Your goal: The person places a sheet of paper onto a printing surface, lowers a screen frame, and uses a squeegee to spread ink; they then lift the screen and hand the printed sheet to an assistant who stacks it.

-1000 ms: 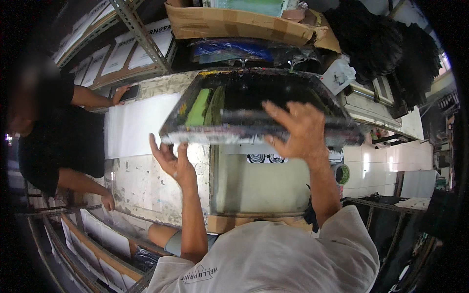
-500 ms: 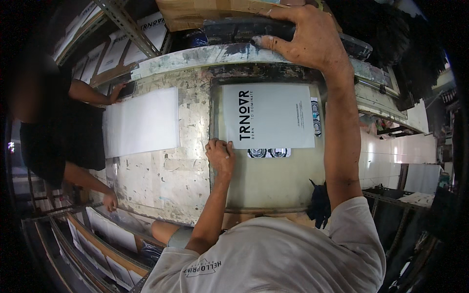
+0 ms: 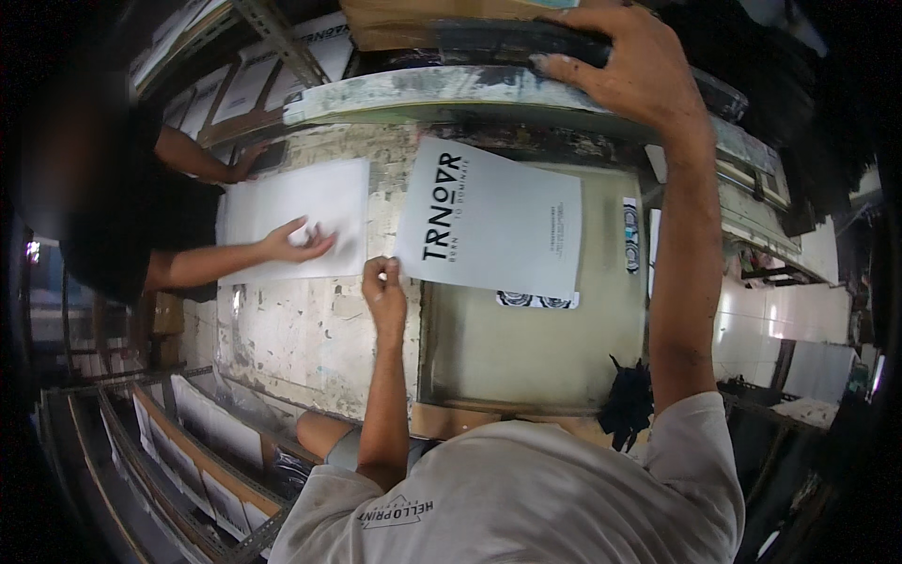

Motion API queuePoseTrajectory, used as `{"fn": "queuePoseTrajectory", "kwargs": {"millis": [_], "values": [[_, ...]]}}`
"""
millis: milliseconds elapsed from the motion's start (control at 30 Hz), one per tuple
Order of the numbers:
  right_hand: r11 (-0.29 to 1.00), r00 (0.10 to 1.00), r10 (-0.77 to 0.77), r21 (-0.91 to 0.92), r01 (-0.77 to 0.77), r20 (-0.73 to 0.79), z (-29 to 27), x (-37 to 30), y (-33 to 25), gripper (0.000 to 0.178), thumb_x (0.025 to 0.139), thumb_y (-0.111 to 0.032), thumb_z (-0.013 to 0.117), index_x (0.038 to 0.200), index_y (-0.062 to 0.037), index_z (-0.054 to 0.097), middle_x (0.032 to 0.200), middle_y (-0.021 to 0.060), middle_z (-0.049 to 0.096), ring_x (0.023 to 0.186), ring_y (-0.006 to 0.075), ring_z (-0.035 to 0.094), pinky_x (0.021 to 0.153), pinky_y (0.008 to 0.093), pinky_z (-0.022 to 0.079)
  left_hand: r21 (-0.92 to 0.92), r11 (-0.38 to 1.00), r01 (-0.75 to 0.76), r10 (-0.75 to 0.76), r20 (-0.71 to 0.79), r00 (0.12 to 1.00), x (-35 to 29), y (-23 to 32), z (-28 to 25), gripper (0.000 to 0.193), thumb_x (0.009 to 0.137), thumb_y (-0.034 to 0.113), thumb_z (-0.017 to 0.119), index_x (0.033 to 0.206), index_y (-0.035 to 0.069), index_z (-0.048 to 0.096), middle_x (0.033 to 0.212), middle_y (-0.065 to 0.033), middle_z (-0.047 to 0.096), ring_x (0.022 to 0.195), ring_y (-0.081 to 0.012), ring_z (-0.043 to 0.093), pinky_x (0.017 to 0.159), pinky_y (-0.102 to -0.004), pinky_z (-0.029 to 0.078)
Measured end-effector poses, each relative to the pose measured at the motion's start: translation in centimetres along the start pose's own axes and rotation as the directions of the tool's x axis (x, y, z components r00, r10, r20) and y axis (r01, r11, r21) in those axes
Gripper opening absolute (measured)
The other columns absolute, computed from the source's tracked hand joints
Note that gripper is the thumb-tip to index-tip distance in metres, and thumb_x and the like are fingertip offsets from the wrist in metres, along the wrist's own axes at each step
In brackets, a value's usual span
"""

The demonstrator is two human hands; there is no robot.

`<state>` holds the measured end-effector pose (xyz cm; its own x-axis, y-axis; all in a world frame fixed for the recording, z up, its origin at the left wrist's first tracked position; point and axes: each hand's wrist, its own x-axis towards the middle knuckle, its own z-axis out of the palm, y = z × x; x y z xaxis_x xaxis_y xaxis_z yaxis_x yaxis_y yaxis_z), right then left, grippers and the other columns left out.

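My left hand [image 3: 384, 299] pinches the near left corner of a white printed sheet [image 3: 517, 221] with black lettering. That sheet is tilted, its left part over the bare table and its right part over a glassy, dark-edged printing bed [image 3: 526, 352]. Under its near edge a small label strip with round black patterns [image 3: 537, 300] peeks out, partly covered. A second patterned strip [image 3: 630, 235] lies on the bed's right side. At the far edge my right hand [image 3: 629, 70] curls around a long dark bar [image 3: 489, 39] above a paint-smeared white frame edge [image 3: 404, 92]; some fingers are hidden.
On the left a co-worker in black holds one hand [image 3: 303, 242] over white sheets [image 3: 282, 202] on the scuffed table [image 3: 291, 338]. Racks with sheets [image 3: 193, 461] stand near left. A dark rag [image 3: 628, 399] hangs at the bed's near right corner.
The printed sheet has shifted left and tilted, with my left hand now pinching its corner. My right hand stays on the bar. The co-worker's near hand has moved over the white sheets.
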<state>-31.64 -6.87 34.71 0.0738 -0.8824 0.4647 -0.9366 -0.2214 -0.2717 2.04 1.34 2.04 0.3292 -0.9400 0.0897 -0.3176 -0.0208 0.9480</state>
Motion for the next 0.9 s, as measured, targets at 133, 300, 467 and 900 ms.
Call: {"fn": "queuePoseTrajectory", "kwargs": {"millis": [133,300,467,900], "values": [[0.978,0.981,-0.158,-0.152,0.141,-0.11,2.1,-0.7,3.2,0.051,0.075,-0.042,0.084,0.113,-0.0098,0.077,0.101,0.0148,0.076,0.094,0.0258,0.073,0.085,0.0397,0.056,0.131,0.991,0.013,0.007,-0.152,0.988,1.8,-2.7,-6.9,0.013,0.098,0.015,0.065,0.096,0.002,0.065,0.086,-0.0008,0.061,0.076,-0.011,0.05,0.068,-0.0283,0.041],[0.991,0.992,-0.087,-0.109,0.077,-0.092,2.7,-0.5,3.5,0.053,0.075,-0.043,0.085,0.114,-0.0082,0.076,0.109,0.017,0.073,0.101,0.0303,0.069,0.091,0.0419,0.052,0.472,0.879,0.074,0.178,-0.468,0.866,2.1,-6.6,-15.2,0.027,0.095,0.018,0.068,0.11,-0.004,0.062,0.108,-0.0157,0.061,0.102,-0.0277,0.056,0.091,-0.0407,0.045],[0.989,0.993,-0.085,-0.125,0.074,-0.085,1.8,-0.5,3.3,0.057,0.074,-0.045,0.086,0.116,-0.0084,0.075,0.113,0.0179,0.071,0.108,0.0317,0.067,0.094,0.0413,0.051,0.653,0.665,-0.363,0.716,-0.42,0.558,1.9,1.2,-12.2,0.037,0.088,0.005,0.073,0.12,-0.003,0.057,0.12,-0.019,0.057,0.114,-0.0357,0.053,0.099,-0.0458,0.043],[0.995,0.997,-0.061,-0.084,0.056,-0.055,2.3,-0.3,3.0,0.059,0.072,-0.044,0.087,0.117,-0.0084,0.075,0.113,0.0191,0.071,0.108,0.0311,0.067,0.093,0.042,0.052,0.626,0.755,-0.195,0.38,-0.174,0.909,7.7,-8.4,-5.9,0.012,0.08,0.013,0.078,0.09,0.006,0.077,0.1,-0.0128,0.07,0.09,-0.0313,0.064,0.079,-0.0432,0.05]]}}
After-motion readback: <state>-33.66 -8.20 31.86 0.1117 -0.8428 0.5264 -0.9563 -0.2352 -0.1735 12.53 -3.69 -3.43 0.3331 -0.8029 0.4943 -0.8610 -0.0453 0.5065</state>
